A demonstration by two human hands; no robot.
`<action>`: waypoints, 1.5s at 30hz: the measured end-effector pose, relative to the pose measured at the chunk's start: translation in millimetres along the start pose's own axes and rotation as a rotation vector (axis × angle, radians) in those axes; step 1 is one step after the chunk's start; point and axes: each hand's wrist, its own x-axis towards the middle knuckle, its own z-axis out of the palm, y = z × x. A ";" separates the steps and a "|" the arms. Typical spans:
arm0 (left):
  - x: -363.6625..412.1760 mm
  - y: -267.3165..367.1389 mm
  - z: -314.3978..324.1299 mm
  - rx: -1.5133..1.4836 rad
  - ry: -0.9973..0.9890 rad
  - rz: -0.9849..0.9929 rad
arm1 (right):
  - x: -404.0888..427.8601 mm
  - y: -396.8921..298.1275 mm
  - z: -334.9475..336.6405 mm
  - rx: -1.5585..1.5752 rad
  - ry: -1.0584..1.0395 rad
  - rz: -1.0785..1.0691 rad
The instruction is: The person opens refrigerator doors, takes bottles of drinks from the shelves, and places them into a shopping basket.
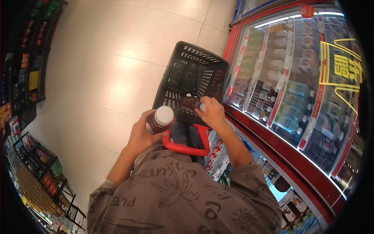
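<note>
My left hand (141,130) is wrapped around a dark bottle with a white cap (164,116), held upright just left of the red cart handle (187,150). A second dark bottle (190,104), tilted on its side, is gripped near its white cap by my right hand (212,112). That hand reaches over the near end of a black perforated plastic shopping basket cart (166,74). Inside the basket, small white caps show beside the second bottle; what they belong to is mostly hidden.
A glass-door refrigerated display case (263,73) with red trim and shelves of packaged drinks runs along my right. Stocked shelves (26,67) stand at the far left. Pale tiled floor (102,73) lies between them. An open lower shelf with bottles (217,155) is by my right arm.
</note>
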 end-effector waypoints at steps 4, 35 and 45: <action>29.4 -28.9 18.8 0.001 0.125 -0.043 | 43.7 66.0 76.6 -0.043 -0.200 -0.024; 178.2 -158.5 104.7 0.080 -0.047 -0.053 | 81.8 251.4 408.7 -0.215 -0.592 0.377; 195.0 -156.3 103.0 0.336 -0.099 -0.114 | 98.9 130.8 127.8 1.219 -0.499 0.623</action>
